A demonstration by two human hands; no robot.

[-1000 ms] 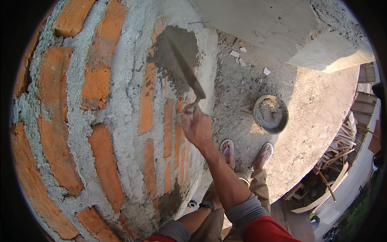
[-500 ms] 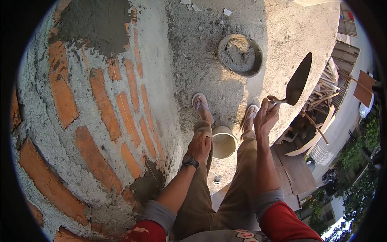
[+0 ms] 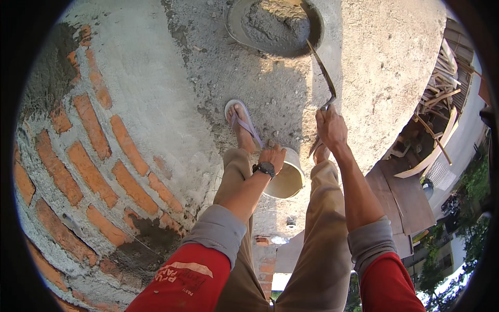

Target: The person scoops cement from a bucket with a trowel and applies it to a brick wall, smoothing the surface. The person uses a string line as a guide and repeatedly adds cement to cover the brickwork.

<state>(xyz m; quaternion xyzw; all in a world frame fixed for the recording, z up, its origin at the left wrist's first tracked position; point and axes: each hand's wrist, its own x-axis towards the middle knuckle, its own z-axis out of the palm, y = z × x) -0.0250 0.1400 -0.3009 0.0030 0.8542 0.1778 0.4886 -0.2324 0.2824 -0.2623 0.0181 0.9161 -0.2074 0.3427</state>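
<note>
My right hand (image 3: pixel 332 128) grips the handle of a pointed trowel (image 3: pixel 326 75), seen nearly edge-on. Its tip reaches the near right rim of a round tub (image 3: pixel 232 30), which holds wet grey mortar (image 3: pixel 273 27). My left hand (image 3: pixel 272 157), with a dark watch on the wrist, is lowered beside my left knee. Its fingers are curled, and whatever may be inside them is hidden. Just beyond this hand, a pale bucket (image 3: pixel 287 182) appears between my legs, partly covered by the hand.
Along the left runs a brick wall (image 3: pixel 93 171), partly coated in mortar, with a darker wet patch (image 3: pixel 150 242) low down. Scrap wood (image 3: pixel 442 104) lies piled at the right, near brown boards (image 3: pixel 400 192). My sandalled left foot (image 3: pixel 242 122) stands on rough ground.
The trowel has swung left to the tub, its blade turning edge-on. My left hand has shifted slightly right and up, over the bucket's edge. The view has moved closer to the tub.
</note>
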